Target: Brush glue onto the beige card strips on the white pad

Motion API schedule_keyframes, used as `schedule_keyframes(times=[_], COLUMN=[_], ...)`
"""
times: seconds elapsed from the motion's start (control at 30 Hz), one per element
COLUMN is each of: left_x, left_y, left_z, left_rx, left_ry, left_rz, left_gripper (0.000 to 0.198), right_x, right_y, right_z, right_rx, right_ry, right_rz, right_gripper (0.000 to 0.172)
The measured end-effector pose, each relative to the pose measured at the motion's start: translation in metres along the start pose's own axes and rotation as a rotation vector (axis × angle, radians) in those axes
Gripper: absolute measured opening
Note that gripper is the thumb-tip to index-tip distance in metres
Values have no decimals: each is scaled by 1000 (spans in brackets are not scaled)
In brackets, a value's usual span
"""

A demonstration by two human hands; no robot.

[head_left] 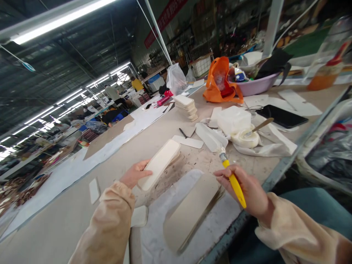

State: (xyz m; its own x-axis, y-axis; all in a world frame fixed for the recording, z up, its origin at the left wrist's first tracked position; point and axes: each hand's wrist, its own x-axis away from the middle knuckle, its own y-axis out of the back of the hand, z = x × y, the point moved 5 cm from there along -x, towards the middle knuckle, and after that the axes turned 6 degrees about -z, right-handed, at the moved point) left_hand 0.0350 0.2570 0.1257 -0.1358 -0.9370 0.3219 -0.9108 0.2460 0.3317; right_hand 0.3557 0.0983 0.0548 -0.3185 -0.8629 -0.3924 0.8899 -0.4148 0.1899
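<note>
My left hand (137, 173) is closed on the near end of a cream rounded-end panel (162, 161), its thumb lying on the top face. More such panels appear stacked beneath it. Between the fingers of my right hand (247, 189) is a yellow-handled brush (233, 179), its bristle end pointing away from me and whitened. My right fingertips are close to the far end of a stack of larger grey-beige panels (192, 209). That stack lies on a white sheet (154, 234) near the table edge.
Beyond the brush stand a white plastic tub (233, 119) and a glue-smeared roll with a wooden-handled tool (258, 126). A phone (283, 116), an orange bag (220, 80), a purple basin (255, 85) and a tall panel stack (187, 108) are farther back. The table edge (275, 170) runs along my right.
</note>
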Motion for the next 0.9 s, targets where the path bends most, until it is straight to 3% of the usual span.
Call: schedule_keyframes(times=[0.17, 0.3, 0.5, 0.7, 0.8, 0.9], left_x=[-45, -66, -82, -97, -98, -94], left_y=[7, 21, 42, 50, 47, 32], left_z=[18, 35, 47, 58, 55, 47], left_rx=[-94, -199, -385, -635, -780, -888], left_ry=[64, 84, 71, 30, -43, -145], left_rz=[58, 47, 28, 14, -85, -133], left_gripper=[56, 67, 73, 76, 72, 77], right_x=[1, 2, 4, 4, 5, 5], right_y=[-4, -6, -5, -4, -5, -5], right_z=[-5, -9, -9, -6, -9, -8], right_rx=[60, 103, 133, 127, 120, 104], right_ry=[12, 19, 16, 18, 9, -15], right_rz=[43, 66, 72, 98, 109, 91], right_gripper=[15, 13, 14, 12, 12, 13])
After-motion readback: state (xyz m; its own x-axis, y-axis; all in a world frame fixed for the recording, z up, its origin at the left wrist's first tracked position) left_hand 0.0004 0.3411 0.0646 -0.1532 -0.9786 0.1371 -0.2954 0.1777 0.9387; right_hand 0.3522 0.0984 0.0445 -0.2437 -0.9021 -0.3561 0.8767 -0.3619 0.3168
